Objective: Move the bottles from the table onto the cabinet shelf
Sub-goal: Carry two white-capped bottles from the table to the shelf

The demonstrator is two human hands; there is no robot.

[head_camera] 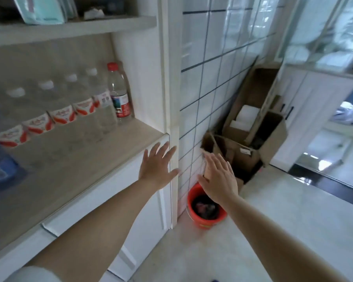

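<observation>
Left hand: the left hand (157, 164) has its fingers spread flat and holds nothing; it hangs in front of the cabinet's right post, just off the shelf's front corner.
Right hand: the right hand (219, 177) has straight fingers close together, palm down, and is empty; it hovers above the red bucket (206, 210), which lies at 6 o'clock from it.
Shelf: the cabinet shelf (102, 151) runs from the left hand toward 9 and 10 o'clock; its front part is bare wood.
Bottles: a row of bottles (63, 102) stands along the back of the shelf, at 10 o'clock from the left hand; most have white caps and red-and-white labels, blurred.
End bottle: the red-capped bottle (118, 92) stands upright at the right end of the row, beside the cabinet's side wall.
Blue bottle: a larger blue bottle (0, 165) sits at the far left edge, partly cut off.
Boxes: cardboard boxes (251, 135) lean in the tiled corner, at 1 o'clock from the right hand.
Table: not in view.
Progress: judged well along, since several bottles are shelved and both hands are free; whether any remain on the table cannot be told.
</observation>
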